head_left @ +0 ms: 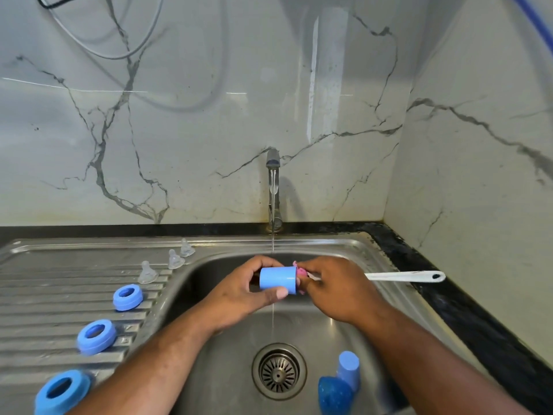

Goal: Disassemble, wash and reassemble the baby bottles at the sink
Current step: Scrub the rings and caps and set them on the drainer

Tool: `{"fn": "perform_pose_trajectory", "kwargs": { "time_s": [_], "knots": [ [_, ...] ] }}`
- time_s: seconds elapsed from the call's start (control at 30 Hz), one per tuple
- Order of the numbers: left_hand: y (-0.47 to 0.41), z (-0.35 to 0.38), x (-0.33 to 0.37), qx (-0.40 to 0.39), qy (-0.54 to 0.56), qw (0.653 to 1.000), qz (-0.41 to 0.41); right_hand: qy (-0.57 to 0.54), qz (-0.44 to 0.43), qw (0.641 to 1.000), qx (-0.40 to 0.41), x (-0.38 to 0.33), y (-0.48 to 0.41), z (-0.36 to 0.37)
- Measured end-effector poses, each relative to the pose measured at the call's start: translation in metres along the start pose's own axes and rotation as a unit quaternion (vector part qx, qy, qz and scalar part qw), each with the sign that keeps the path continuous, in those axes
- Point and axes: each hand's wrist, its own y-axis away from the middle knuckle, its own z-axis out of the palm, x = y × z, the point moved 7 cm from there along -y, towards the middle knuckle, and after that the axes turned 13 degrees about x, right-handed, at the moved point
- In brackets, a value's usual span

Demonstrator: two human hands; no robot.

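My left hand grips a blue bottle cap on its side over the sink basin, its opening turned right. My right hand holds a white-handled bottle brush; its pink head sits at the cap's mouth. A thin stream of water runs from the tap past the cap. Three blue collar rings and three clear teats lie on the drainboard. Two more blue caps rest in the basin at the lower right.
The drain strainer sits in the middle of the basin floor. A ribbed steel drainboard runs to the left. A black counter edge borders the sink on the right, under marble-look walls. Cables hang at the upper left.
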Motion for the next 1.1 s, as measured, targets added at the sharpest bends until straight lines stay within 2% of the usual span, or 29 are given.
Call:
{"fn": "perform_pose_trajectory", "kwargs": {
  "time_s": [0.07,0.17,0.23,0.27,0.33,0.47,0.53,0.6,0.67,0.77,0.87,0.93,1.03,1.1],
  "knots": [
    [0.001,0.002,-0.004,0.015,0.016,0.999,-0.034,0.021,-0.035,0.999,0.025,-0.002,0.000,0.000],
    [0.004,0.004,-0.018,0.044,0.067,0.982,-0.168,0.074,-0.133,0.986,0.072,-0.013,0.001,0.000],
    [0.009,0.008,-0.027,0.016,0.095,0.964,-0.248,0.096,-0.171,0.977,0.083,-0.019,0.001,-0.001],
    [0.010,0.010,-0.028,0.001,0.102,0.960,-0.259,0.104,-0.179,0.974,0.088,-0.021,0.000,-0.002],
    [0.007,0.010,-0.023,-0.003,0.130,0.964,-0.234,0.101,-0.172,0.975,0.095,-0.020,-0.001,-0.004],
    [-0.002,0.002,-0.003,-0.003,0.126,0.989,-0.075,-0.008,-0.059,0.996,0.067,0.000,-0.004,-0.001],
    [-0.003,-0.001,0.003,-0.001,0.105,0.994,-0.009,-0.018,-0.041,0.997,0.058,0.006,-0.004,0.004],
    [-0.003,0.000,0.008,0.008,0.100,0.995,0.018,-0.013,-0.038,0.997,0.064,0.008,-0.005,0.005],
    [-0.002,0.003,0.010,0.032,0.123,0.992,-0.003,0.001,-0.053,0.995,0.084,0.007,-0.006,0.002],
    [-0.001,0.001,-0.006,0.097,0.170,0.973,-0.121,0.045,-0.118,0.988,0.092,-0.005,-0.005,-0.001],
    [0.003,0.001,-0.022,0.075,0.163,0.958,-0.225,0.071,-0.174,0.977,0.104,-0.019,-0.001,-0.003],
    [0.003,0.001,-0.024,0.046,0.139,0.965,-0.218,0.080,-0.178,0.975,0.103,-0.022,0.000,-0.004],
    [-0.003,-0.002,-0.014,0.042,0.171,0.975,-0.136,0.046,-0.123,0.988,0.086,-0.013,-0.003,-0.005],
    [-0.007,-0.006,-0.006,0.038,0.155,0.985,-0.067,0.021,-0.077,0.995,0.068,-0.005,-0.004,-0.003]
  ]
}}
